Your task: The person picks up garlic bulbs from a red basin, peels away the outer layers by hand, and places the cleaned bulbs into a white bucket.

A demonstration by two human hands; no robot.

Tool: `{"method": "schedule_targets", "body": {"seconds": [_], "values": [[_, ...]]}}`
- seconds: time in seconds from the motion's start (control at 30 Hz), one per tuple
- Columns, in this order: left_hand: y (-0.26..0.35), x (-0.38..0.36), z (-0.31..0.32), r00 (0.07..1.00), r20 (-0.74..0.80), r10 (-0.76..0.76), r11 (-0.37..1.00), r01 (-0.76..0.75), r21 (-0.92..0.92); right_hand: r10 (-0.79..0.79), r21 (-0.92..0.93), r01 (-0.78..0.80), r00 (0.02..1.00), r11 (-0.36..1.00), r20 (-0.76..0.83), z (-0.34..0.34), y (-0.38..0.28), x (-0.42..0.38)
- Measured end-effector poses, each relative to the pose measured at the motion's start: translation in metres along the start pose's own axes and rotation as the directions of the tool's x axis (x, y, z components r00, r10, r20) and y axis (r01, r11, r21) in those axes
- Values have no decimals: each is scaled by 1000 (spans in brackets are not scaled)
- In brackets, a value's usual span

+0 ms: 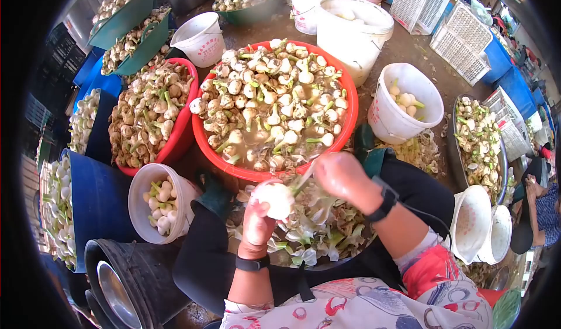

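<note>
My left hand [259, 221] is wrapped round a large white garlic bulb [277, 200], held up above the pile of peelings between my knees. A pale, narrow strip [304, 177] runs from near the bulb's top to my right hand [342, 178], whose fingers are pinched together. I cannot tell whether that strip is peel, stem or a tool. Loose garlic peelings [322, 229] lie heaped beneath both hands. Just beyond them stands a red tub [349, 121] full of unpeeled garlic in murky water.
A white bucket [140, 203] of cleaned bulbs stands at left, another white bucket [383, 115] at right. More garlic fills a second red tub [190, 118] and a blue bin [99, 206]. Stacked black buckets [125, 270] sit lower left. Another person's arm [533, 212] shows far right.
</note>
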State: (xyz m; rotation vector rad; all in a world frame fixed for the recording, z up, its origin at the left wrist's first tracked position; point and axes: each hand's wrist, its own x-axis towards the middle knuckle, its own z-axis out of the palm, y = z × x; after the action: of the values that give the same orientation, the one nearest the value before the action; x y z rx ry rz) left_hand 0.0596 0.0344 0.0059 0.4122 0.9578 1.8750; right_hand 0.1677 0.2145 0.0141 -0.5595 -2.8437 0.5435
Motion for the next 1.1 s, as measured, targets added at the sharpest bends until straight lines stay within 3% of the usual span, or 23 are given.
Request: {"method": "schedule_targets", "body": {"seconds": [0.07, 0.13, 0.17, 0.2, 0.23, 0.3, 0.33, 0.4, 0.47, 0.53, 0.57, 0.63, 0.67, 0.7, 0.77, 0.8, 0.87, 0.9, 0.93, 0.97, 1.03, 1.07, 1.1], "values": [[4, 3, -6, 999, -4, -53, 991, 52, -121, -21, -86, 27, 997, 996, 74, 18, 25, 7], [-3, 11, -23, 987, 81, -139, 950, 156, -271, 285, -17, -292, 916, 956, 283, 9, 14, 10], [-9, 11, -35, 969, 138, -205, 905, 242, -351, 284, -14, -293, 910, 956, 301, 2, 4, 10], [-9, 11, -34, 978, 34, -208, 928, 208, -308, 78, 234, -113, 985, 966, 152, -10, -14, 11], [-8, 15, -31, 978, -63, -200, 951, 178, -254, -91, 434, 108, 994, 895, -58, -15, -25, 13], [-14, 17, -30, 981, -49, -189, 951, 170, -258, -232, 484, 60, 924, 873, 304, -13, -33, 15], [-15, 17, -28, 978, -39, -204, 955, 190, -226, -291, 534, 115, 922, 838, 257, -6, -32, 13], [-16, 15, -30, 975, 69, -213, 954, 223, -202, -255, 555, 104, 946, 825, 202, 0, -29, 9], [-17, 11, -27, 976, 79, -204, 963, 214, -162, -215, 581, 92, 965, 809, 148, 2, -33, 2], [-14, 8, -18, 976, 111, -185, 977, 195, -86, -10, 331, -25, 995, 943, 103, 3, -42, -4], [-11, 8, -13, 974, 120, -191, 977, 201, -78, -1, 332, -31, 995, 943, 95, 2, -45, -6], [-5, 5, -5, 985, 86, -149, 980, 135, 148, 57, 220, -33, 993, 975, -106, 1, -52, -12], [-4, 6, -6, 982, -46, -181, 912, 185, 365, -87, 178, 127, 973, 976, -215, 3, -48, -12], [-6, 6, -1, 981, -36, -192, 906, 191, 378, -71, 182, 114, 971, 977, -227, 7, -48, -17], [-11, 6, 8, 983, -180, 32, 641, 118, 758, 88, 262, -44, 984, 964, -157, 17, -49, -23], [-13, 5, 6, 990, -99, 98, 637, 14, 771, 105, 268, -57, 981, 962, -166, 26, -44, -22], [-16, 4, 5, 995, -58, 83, 600, -3, 800, 148, 313, -154, 988, 937, 43, 39, -31, -18], [-16, 4, 4, 997, -27, 79, 567, -23, 823, 165, 320, -167, 986, 933, 33, 38, -30, -16], [-12, 2, 6, 999, -33, 17, 660, 13, 751, 147, 385, -170, 985, 907, 90, 36, -29, -14], [-13, 1, 3, 1000, -25, 10, 655, 12, 756, 117, 446, -173, 982, 878, 149, 33, -28, -12], [-14, 1, 1, 998, 24, -51, 922, 38, 386, 148, 491, -209, 976, 845, 160, 28, -28, -9], [-16, 1, 4, 995, 64, -76, 978, 62, 199, 171, 532, -238, 970, 813, 174, 24, -28, -5], [-15, 5, 4, 995, 68, -70, 977, 55, 204, 167, 533, -231, 972, 814, 167, 23, -30, -3]]}}
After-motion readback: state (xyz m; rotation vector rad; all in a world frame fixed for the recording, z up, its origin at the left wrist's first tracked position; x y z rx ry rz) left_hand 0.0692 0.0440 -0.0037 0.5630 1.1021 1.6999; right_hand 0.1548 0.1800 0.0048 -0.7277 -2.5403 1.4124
